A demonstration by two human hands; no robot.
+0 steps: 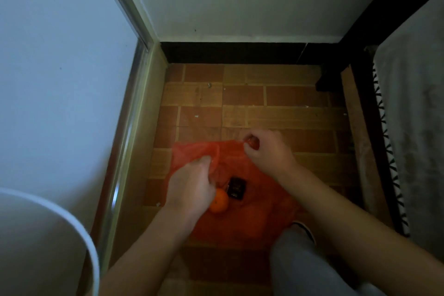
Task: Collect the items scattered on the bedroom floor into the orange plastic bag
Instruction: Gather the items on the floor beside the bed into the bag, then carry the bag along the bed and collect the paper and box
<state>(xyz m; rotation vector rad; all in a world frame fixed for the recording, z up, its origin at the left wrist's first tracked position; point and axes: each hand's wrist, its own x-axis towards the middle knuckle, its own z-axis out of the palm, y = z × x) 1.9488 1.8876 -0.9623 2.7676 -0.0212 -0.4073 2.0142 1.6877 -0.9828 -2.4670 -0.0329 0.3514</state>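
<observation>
Both hands pinch the orange plastic bag (240, 218) on the floor, left hand (192, 185) at its mouth, right hand (266, 149) bunching a handle—thin film could slip, spilling the tangerine (219, 203) and black packet (236, 187).

No legible text — black packet (236, 187) on the bag (259, 214) bears markings, too blurred to read.

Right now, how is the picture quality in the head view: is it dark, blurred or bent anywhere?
Head view: dim and flat, no glare; wide-angle bends the door frame and bed edge; the white round object at lower left is blurred; both hands, left and right, are soft on the orange plastic bag; the orange fruit and black packet remain readable.
</observation>
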